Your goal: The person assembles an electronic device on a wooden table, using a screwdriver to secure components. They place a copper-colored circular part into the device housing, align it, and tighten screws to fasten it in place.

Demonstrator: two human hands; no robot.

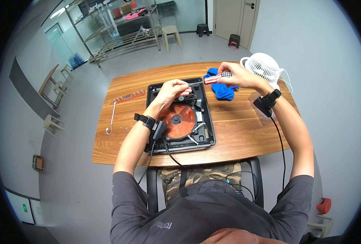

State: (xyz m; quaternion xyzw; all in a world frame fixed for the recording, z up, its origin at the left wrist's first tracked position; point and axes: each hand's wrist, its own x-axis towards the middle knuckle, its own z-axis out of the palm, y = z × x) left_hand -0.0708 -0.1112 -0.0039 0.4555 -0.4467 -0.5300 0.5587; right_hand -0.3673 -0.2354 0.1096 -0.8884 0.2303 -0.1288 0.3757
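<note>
Head view, unit: an opened black induction cooker with an exposed copper-coloured round coil (pixel 179 120) lies flat on the oval wooden table (pixel 237 134), near its middle.
Left hand: the left hand (pixel 173 90) rests on the unit's far end, fingers curled and pinching a small part beside the black fan; the part itself is too small to identify.
Right hand: the right hand (pixel 238 76) is closed around a red-handled screwdriver with a black ribbed grip (pixel 218 77), held above the table, clear of the unit.
Surroundings: a crumpled blue cloth (pixel 222 92) lies just beside the unit; a white round table fan (pixel 265 67) stands behind the right hand; a strip of small screws and a white cable (pixel 122 99) lie left.
Risk: loose screws may roll off the table if knocked; wrist cables may snag the unit's edge.
Labels: none legible on the unit; a small green-lit wall plate sits lower left.
</note>
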